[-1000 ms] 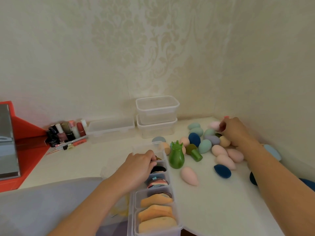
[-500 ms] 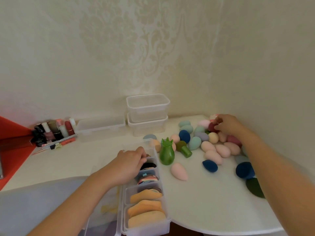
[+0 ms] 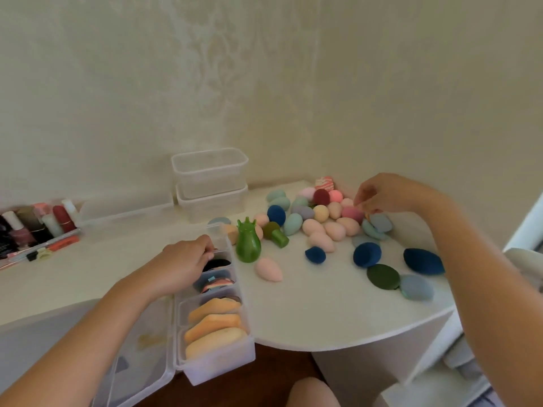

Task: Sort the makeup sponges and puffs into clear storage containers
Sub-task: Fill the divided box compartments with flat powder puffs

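A long clear divided container [image 3: 216,359] lies at the table's front edge, with orange puffs in its near compartments and dark round puffs further back. My left hand [image 3: 185,261] rests on its far end, fingers curled over the rim. Many egg-shaped sponges [image 3: 320,227] in pink, teal, blue and peach lie heaped at the back right. My right hand [image 3: 390,195] hovers over the heap's right side, its bunched fingertips at a rose sponge [image 3: 351,213]. I cannot see whether they hold it. A lone pink sponge [image 3: 268,269] lies beside the container.
Two stacked empty clear tubs [image 3: 210,174] stand against the back wall, a low clear tray [image 3: 126,205] to their left. A green holder [image 3: 248,245] stands by the divided container. Nail polish bottles [image 3: 35,224] line the far left. Flat dark puffs [image 3: 383,276] lie near the curved table edge [image 3: 352,342].
My right hand has shifted rightwards from the back of the heap to its right side. The camera has turned right, showing more puffs there. My left hand has stayed on the container.
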Demonstrator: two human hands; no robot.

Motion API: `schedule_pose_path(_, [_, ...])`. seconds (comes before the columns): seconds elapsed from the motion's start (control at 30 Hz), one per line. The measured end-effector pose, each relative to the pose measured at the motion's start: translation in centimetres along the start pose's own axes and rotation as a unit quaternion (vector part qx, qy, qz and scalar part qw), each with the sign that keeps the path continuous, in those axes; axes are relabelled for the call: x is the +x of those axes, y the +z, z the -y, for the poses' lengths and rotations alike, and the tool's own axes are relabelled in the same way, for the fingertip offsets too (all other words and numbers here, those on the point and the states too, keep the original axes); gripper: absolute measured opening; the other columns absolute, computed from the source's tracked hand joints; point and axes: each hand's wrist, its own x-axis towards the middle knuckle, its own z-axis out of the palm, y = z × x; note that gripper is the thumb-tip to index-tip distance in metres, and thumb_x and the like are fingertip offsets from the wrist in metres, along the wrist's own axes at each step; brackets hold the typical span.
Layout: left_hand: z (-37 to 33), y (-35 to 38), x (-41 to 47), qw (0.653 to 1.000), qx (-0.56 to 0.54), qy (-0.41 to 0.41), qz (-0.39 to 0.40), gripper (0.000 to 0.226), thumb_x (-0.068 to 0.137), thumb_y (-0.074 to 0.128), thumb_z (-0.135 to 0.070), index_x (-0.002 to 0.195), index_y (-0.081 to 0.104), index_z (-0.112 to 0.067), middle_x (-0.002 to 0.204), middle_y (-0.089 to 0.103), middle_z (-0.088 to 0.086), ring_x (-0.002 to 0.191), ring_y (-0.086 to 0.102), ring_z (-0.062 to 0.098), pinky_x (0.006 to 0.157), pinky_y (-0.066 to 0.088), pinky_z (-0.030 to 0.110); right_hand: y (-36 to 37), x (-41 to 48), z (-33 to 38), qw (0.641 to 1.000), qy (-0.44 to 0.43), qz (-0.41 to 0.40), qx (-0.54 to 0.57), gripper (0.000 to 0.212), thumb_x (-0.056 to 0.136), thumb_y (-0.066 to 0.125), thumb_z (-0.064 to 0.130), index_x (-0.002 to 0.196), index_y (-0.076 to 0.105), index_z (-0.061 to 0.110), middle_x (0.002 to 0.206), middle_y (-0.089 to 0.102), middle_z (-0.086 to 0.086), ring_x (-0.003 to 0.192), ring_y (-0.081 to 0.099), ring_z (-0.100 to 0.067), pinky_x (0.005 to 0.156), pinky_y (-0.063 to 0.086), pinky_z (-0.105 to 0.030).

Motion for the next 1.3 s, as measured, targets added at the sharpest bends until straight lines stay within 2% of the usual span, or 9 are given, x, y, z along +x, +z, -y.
schedule_pose_path(0.13, [-0.2,0.1,-0.3,1.0,-0.016,0.01,-0.018,0.007,0.1,0.038,-0.024,0.096,0.045,-0.026,0.092,0.06,0.0,0.087,0.056,0.024,0.075,0.041,0.033,0.1,-2.9,0.0,0.998,0.033,-0.016,-0.042,0.01,0.087,0.059,0.013,0.088,0.065,0.021,0.083,0.063,0.002,0.078,0.058,-0.013,0.066,0.044,-0.023])
schedule_pose_path(0.33, [-0.6,0.3,-0.8,0.998,-0.024,0.025,-0.052,0.012,0.098,0.042,-0.021,0.102,0.053,-0.021,0.101,0.046,0.001,0.099,0.051,0.024,0.088,0.042,0.037,2.2,-5.7,-0.5,0.994,0.056,-0.053,-0.071,0.018,0.09,0.054,0.013,0.095,0.07,0.007,0.101,0.067,-0.009,0.089,0.059,-0.022,0.068,0.04,-0.024])
schedule_pose_path(0.43, [-0.9,0.2,-1.0,0.997,-0.002,0.007,-0.081,0.015,0.098,0.043,-0.024,0.105,0.057,-0.02,0.107,0.042,0.001,0.104,0.046,0.021,0.088,0.041,0.036,3.9,-4.8,-0.4,0.995,0.029,-0.029,-0.09,0.018,0.09,0.054,0.009,0.097,0.07,0.011,0.108,0.067,-0.005,0.099,0.06,-0.022,0.082,0.044,-0.025])
schedule_pose_path(0.6, [-1.2,0.3,-1.4,0.994,0.008,0.011,-0.11,0.015,0.098,0.043,-0.023,0.101,0.058,-0.022,0.097,0.046,-0.005,0.095,0.054,0.02,0.084,0.038,0.033,5.7,-3.3,-0.2,0.981,0.122,-0.007,-0.148,0.008,0.094,0.048,0.018,0.099,0.047,0.013,0.082,0.048,-0.002,0.086,0.05,-0.022,0.072,0.041,-0.027])
schedule_pose_path(0.7, [-1.4,0.3,-1.5,0.99,0.015,0.017,-0.142,0.015,0.096,0.047,-0.021,0.096,0.061,-0.02,0.09,0.051,-0.006,0.091,0.057,0.021,0.08,0.036,0.031,6.7,-2.5,-0.3,0.979,0.169,-0.029,-0.115,0.024,0.096,0.044,0.03,0.116,0.045,0.017,0.082,0.048,0.001,0.083,0.052,-0.021,0.074,0.044,-0.031])
schedule_pose_path(0.87, [-1.6,0.3,-1.6,0.989,-0.015,0.001,-0.149,0.014,0.095,0.05,-0.02,0.096,0.064,-0.016,0.093,0.068,0.001,0.085,0.059,0.02,0.07,0.041,0.028,8.4,-1.7,0.4,0.977,0.203,-0.063,0.002,0.026,0.097,0.044,0.03,0.118,0.046,0.015,0.095,0.054,-0.003,0.082,0.053,-0.02,0.072,0.045,-0.031])
schedule_pose_path(0.97, [-1.7,0.4,-1.7,0.986,-0.027,0.01,-0.162,0.014,0.094,0.052,-0.018,0.097,0.065,-0.014,0.096,0.061,0.0,0.087,0.057,0.019,0.072,0.039,0.025,9.2,-1.4,0.7,0.976,0.204,-0.068,-0.002,0.024,0.098,0.041,0.019,0.113,0.054,0.005,0.104,0.059,-0.01,0.09,0.054,-0.022,0.078,0.047,-0.03])
schedule_pose_path(1.17, [-1.4,0.5,-1.7,0.984,-0.038,0.019,-0.175,0.014,0.093,0.054,-0.017,0.097,0.066,-0.013,0.101,0.055,0.002,0.088,0.057,0.021,0.078,0.043,0.028,9.6,-0.9,0.9,0.971,0.176,-0.159,0.016,0.017,0.095,0.048,0.018,0.082,0.053,0.007,0.075,0.054,-0.007,0.062,0.047,-0.017,0.05,0.036,-0.024])
schedule_pose_path(1.3, [-1.5,0.5,-1.7,0.984,-0.028,0.021,-0.174,0.015,0.094,0.052,-0.018,0.098,0.066,-0.015,0.101,0.059,0.0,0.088,0.057,0.018,0.077,0.043,0.026,8.4,-0.9,2.1,0.97,0.186,-0.155,-0.001,0.016,0.094,0.052,0.018,0.087,0.059,0.006,0.083,0.064,-0.011,0.077,0.063,-0.025,0.067,0.05,-0.032])
